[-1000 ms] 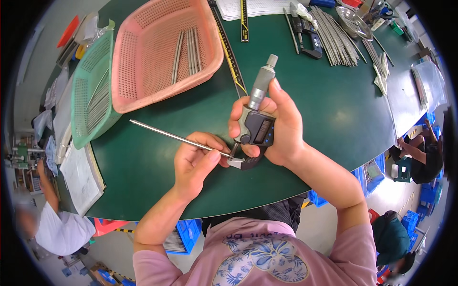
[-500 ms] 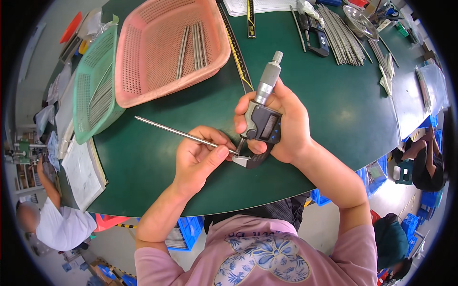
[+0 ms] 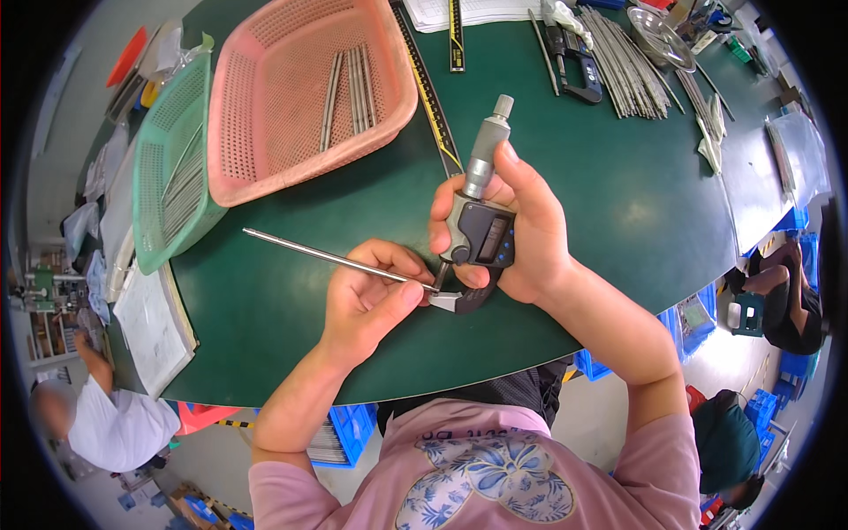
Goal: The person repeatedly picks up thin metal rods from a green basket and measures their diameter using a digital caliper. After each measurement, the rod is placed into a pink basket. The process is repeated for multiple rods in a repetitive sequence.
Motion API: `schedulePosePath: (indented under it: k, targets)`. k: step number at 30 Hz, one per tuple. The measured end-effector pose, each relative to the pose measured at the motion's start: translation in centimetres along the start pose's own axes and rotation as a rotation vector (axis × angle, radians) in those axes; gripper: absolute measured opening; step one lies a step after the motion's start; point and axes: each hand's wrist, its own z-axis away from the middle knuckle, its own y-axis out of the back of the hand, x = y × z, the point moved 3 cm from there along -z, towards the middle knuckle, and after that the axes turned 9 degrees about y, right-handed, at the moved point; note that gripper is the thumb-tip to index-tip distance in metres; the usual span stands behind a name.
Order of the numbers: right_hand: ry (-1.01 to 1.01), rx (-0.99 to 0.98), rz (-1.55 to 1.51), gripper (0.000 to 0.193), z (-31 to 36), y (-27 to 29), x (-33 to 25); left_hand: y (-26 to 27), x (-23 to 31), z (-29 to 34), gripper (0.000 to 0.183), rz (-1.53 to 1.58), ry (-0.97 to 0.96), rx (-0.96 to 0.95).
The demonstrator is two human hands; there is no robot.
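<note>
Near my body, below the counter's (image 3: pixel 618 221) edge, a blue plastic crate (image 3: pixel 360 433) holds a row of thin rods. Above the green counter, the thumb and fingers of my left hand (image 3: pixel 364 309) close in a pinch on a slim, shiny metal rod (image 3: pixel 309 254), gripping it close to its right end; the longer part extends past my fingers, up and to the left. That right end sits at the gap of a grey-and-black digital micrometer (image 3: pixel 481 231); I cannot tell whether both measuring faces touch it. The fingers of my right hand (image 3: pixel 537 238) curl closed around the micrometer's frame, the thumb raised along its barrel.

Beyond, to the left, a green perforated plastic basket (image 3: pixel 148 199) carries a bunch of thin rods, one lying at an angle to the others. Just beside it, a larger pink perforated plastic basket (image 3: pixel 234 146) contains several grey metal rods, grouped toward its right side. At the far right, a second micrometer (image 3: pixel 583 78) lies beside a spread of grey rods (image 3: pixel 623 66), near a round, shiny dish (image 3: pixel 661 37) whose contents I cannot make out.
</note>
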Motion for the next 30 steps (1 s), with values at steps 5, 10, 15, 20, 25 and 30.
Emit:
schedulePosePath:
  k: [5, 10, 15, 20, 25, 30]
  targets:
    - [0.034, -0.041, -0.012, 0.066, 0.09, -0.03, 0.03, 0.52, -0.18, -0.17, 0.013, -0.042, 0.029, -0.001]
    - [-0.032, -0.005, -0.023, 0.067, -0.12, 0.07, 0.11, 0.54, -0.08, -0.2, 0.014, 0.005, 0.021, -0.026]
    - [-0.038, -0.021, -0.031, 0.069, -0.04, 0.03, -0.01, 0.63, -0.07, -0.15, 0.015, 0.039, 0.039, -0.049]
    - [-0.026, -0.022, -0.017, 0.068, 0.04, -0.08, 0.08, 0.52, 0.03, -0.13, 0.016, 0.03, 0.014, -0.085]
    - [-0.008, -0.026, 0.005, 0.067, 0.13, -0.15, -0.07, 0.17, 0.07, -0.17, 0.016, 0.014, 0.026, -0.066]
    - [0.006, -0.048, 0.015, 0.067, 0.07, -0.03, -0.13, 0.61, 0.0, -0.17, 0.015, -0.037, 0.093, -0.034]
